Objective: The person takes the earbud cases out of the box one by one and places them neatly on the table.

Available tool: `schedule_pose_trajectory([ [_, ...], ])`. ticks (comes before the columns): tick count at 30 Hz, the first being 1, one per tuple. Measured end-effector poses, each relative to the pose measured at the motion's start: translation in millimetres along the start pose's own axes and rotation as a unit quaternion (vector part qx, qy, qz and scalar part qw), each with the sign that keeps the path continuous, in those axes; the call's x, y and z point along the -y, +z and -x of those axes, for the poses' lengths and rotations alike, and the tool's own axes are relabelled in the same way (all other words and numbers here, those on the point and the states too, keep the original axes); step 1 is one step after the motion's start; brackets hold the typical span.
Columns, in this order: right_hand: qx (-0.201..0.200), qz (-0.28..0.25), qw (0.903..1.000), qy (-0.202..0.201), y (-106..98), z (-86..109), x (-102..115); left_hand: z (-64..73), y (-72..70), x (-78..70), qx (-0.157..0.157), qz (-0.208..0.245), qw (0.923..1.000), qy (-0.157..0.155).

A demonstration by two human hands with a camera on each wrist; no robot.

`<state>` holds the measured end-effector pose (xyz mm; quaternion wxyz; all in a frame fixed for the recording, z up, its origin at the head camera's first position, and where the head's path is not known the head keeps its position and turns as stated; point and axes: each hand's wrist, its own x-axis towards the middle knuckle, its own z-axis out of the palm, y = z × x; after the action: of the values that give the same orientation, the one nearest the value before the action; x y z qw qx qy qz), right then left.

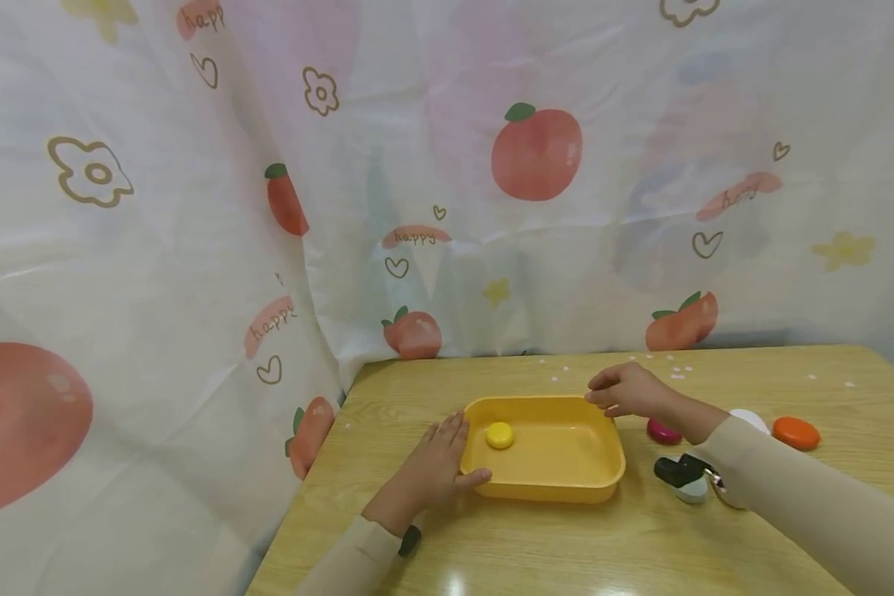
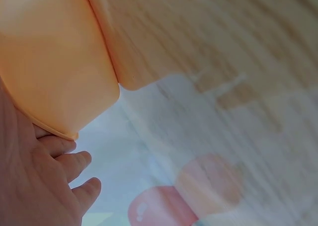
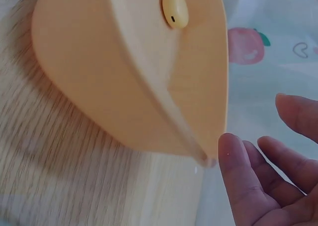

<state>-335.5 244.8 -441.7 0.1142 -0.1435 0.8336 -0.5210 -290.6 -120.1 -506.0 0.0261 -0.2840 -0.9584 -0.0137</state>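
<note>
A yellow rectangular tub (image 1: 544, 492) stands on the table with a small round yellow case (image 1: 500, 435) inside, toward its left end. My left hand (image 1: 432, 463) rests on the tub's left rim, fingers stretched along the side and thumb over the front edge. In the left wrist view, that hand's fingertips (image 2: 82, 161) lie beside the rim. At the far right corner of the tub is my right hand (image 1: 626, 391), its fingers loosely bent. The right wrist view shows its fingers (image 3: 233, 156) close by the corner with nothing held; whether they touch the rim I cannot tell.
Right of the tub lie a magenta round case (image 1: 665, 431), an orange one (image 1: 796, 433) and a white one (image 1: 750, 420), partly behind the right forearm. A pale round item (image 1: 691, 492) sits under a black device (image 1: 678, 470). A printed curtain (image 1: 462, 165) hangs behind the table (image 1: 387, 397).
</note>
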Motion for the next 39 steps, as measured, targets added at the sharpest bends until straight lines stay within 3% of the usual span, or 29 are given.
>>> schedule_pose_trajectory([
  [13,0.029,-0.046,0.9984,0.015,26.9,-14.9,0.4,-0.2,-0.1,-0.4,0.007,0.007,0.9999,-0.01],
  [21,0.025,-0.062,0.9975,0.026,42.5,-22.1,-4.5,0.1,-1.3,-1.1,0.008,-0.002,0.9999,-0.008],
  [39,0.03,-0.001,0.9988,0.039,64.4,-26.8,-3.4,-1.1,0.7,-0.3,0.005,-0.008,0.9999,-0.004],
])
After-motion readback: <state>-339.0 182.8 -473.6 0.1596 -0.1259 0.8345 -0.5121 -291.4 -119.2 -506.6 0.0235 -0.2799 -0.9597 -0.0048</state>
